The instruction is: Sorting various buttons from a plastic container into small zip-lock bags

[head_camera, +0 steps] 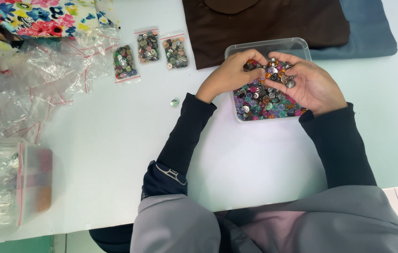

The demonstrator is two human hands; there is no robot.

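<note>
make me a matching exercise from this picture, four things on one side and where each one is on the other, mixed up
Things:
1. clear plastic box
2. three small button bags
3. single loose button
4. brown cloth

Places:
A. alone on the table, left of the left hand
B. folded behind the box
C. under both hands, full of buttons
D. in a row beside the floral fabric

Pairs: 1-C, 2-D, 3-A, 4-B

We note three small clear zip bags point(148, 49) of mixed buttons, side by side on the counter point(114, 140). Empty clear bags point(35, 89) are heaped left of them.
</note>
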